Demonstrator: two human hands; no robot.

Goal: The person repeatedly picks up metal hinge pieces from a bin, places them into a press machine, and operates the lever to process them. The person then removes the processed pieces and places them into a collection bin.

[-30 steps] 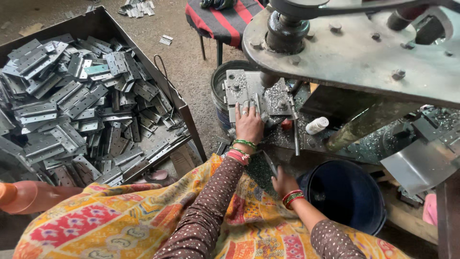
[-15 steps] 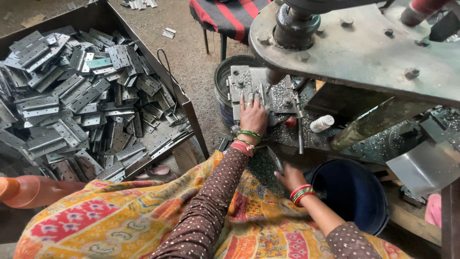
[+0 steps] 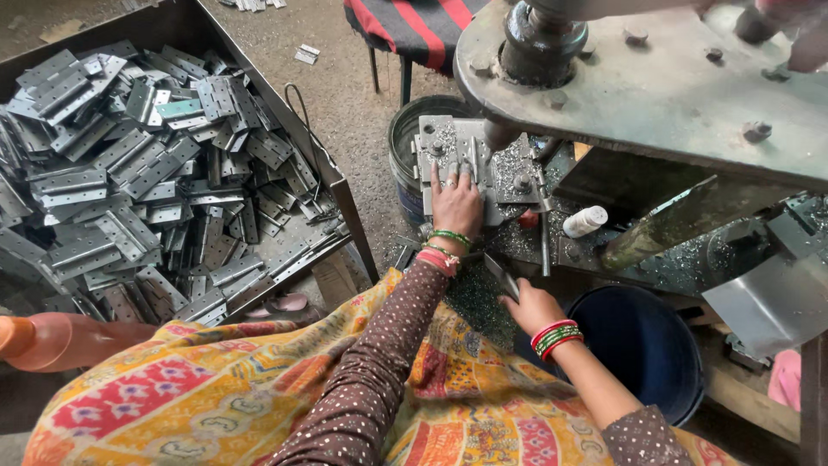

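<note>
Currently, your left hand (image 3: 456, 204): flat, released, on die plate (image 3: 448, 147), frame center.
Your right hand (image 3: 532, 306): grasping 1 metal strip (image 3: 501, 274).

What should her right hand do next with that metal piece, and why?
Probably lift the metal piece toward the press plate. The left hand lies flat on that plate under the ram, while the right hand grips the piece low by the blue bucket.

two hands (image 3: 457, 203), two buckets (image 3: 642, 345), one stool (image 3: 405, 26)
</note>
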